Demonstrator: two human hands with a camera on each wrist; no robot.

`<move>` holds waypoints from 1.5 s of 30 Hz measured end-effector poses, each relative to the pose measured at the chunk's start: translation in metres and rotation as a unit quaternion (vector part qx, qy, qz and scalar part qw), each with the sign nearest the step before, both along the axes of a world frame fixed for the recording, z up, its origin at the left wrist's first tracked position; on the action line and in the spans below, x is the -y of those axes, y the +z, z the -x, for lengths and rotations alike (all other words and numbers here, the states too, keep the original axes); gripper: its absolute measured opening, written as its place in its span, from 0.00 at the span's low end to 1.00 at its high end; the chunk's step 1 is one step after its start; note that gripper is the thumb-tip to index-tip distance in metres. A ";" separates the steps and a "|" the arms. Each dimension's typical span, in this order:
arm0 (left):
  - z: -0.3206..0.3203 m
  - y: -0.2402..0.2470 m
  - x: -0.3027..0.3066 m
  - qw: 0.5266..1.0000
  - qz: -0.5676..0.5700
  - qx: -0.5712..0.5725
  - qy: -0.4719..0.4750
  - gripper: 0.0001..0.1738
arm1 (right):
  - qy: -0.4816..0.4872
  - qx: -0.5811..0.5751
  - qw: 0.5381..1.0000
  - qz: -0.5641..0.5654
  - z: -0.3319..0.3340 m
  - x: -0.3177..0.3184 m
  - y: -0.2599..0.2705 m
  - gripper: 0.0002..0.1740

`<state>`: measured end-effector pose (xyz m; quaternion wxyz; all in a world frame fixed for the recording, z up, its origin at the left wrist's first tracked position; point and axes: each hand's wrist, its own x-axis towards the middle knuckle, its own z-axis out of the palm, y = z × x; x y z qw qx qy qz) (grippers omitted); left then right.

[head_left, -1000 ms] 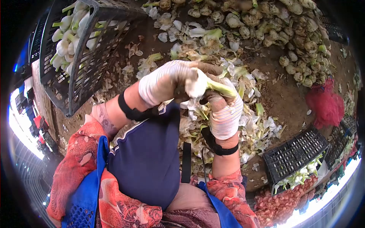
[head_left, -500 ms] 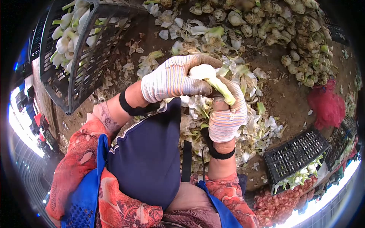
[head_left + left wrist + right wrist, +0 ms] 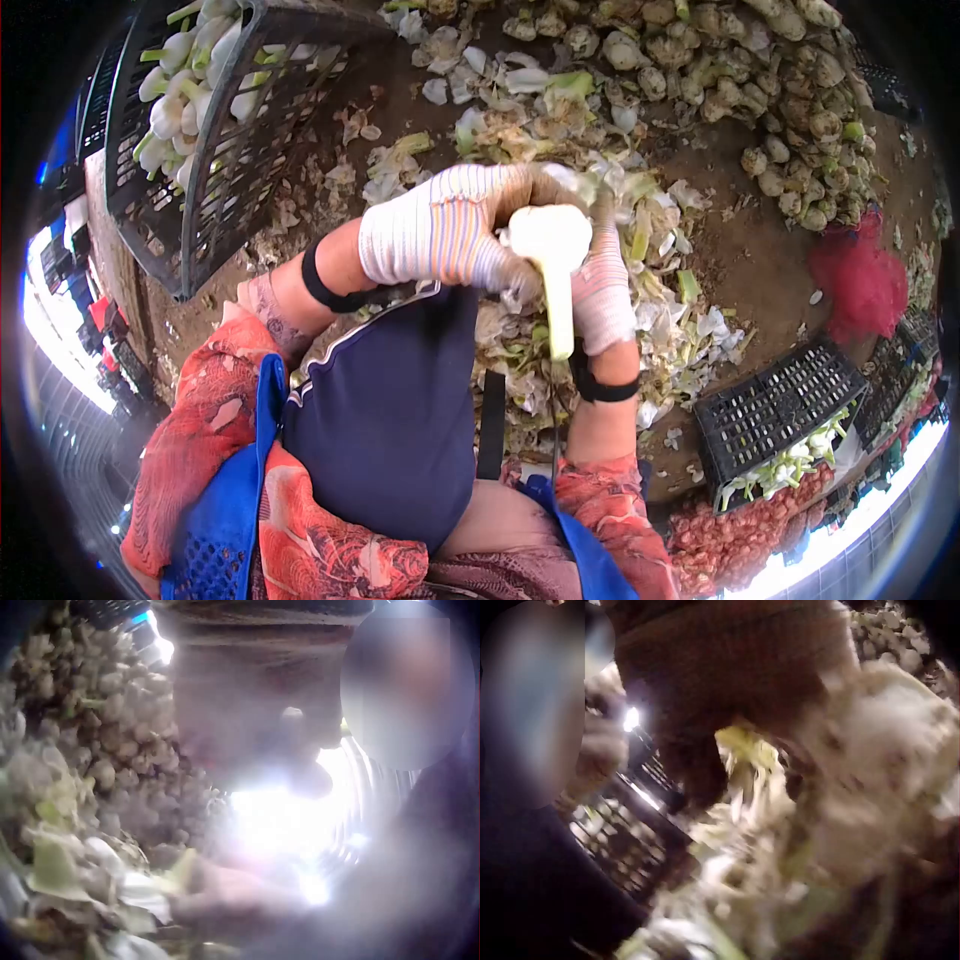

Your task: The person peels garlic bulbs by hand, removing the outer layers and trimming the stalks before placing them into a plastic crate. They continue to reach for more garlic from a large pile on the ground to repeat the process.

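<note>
In the head view, a white garlic bulb (image 3: pixel 552 236) with its trimmed green stem hanging down is gripped by the gloved left hand (image 3: pixel 450 228), fingers around its far side and thumb near its lower left. The gloved right hand (image 3: pixel 604 285) is upright at the bulb's right, its fingers blurred beside pale leaf scraps; whether they pinch anything is unclear. The left wrist view shows a dark, blurred hand (image 3: pixel 259 690) across the top. A brown glove (image 3: pixel 735 667) fills the top of the right wrist view, near a blurred pale mass.
A black crate (image 3: pixel 195 215) with cleaned garlic stands at upper left. Peelings (image 3: pixel 690 340) cover the ground below the hands. Uncleaned garlic (image 3: pixel 820 125) is piled at upper right, above a pink net bag (image 3: pixel 858 278). Another black crate (image 3: pixel 780 405) with garlic is at lower right.
The bulb has turned so its stem points down toward the body rather than to the lower right. The right hand has loosed the stem and its fingers have moved up beside the bulb.
</note>
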<state>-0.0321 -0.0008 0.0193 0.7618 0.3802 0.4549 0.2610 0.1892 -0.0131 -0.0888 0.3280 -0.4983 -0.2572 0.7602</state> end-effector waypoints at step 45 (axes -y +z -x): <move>0.011 -0.030 0.007 0.972 -0.009 0.059 0.227 0.18 | -0.078 -0.457 0.861 0.211 0.017 0.022 0.051 0.30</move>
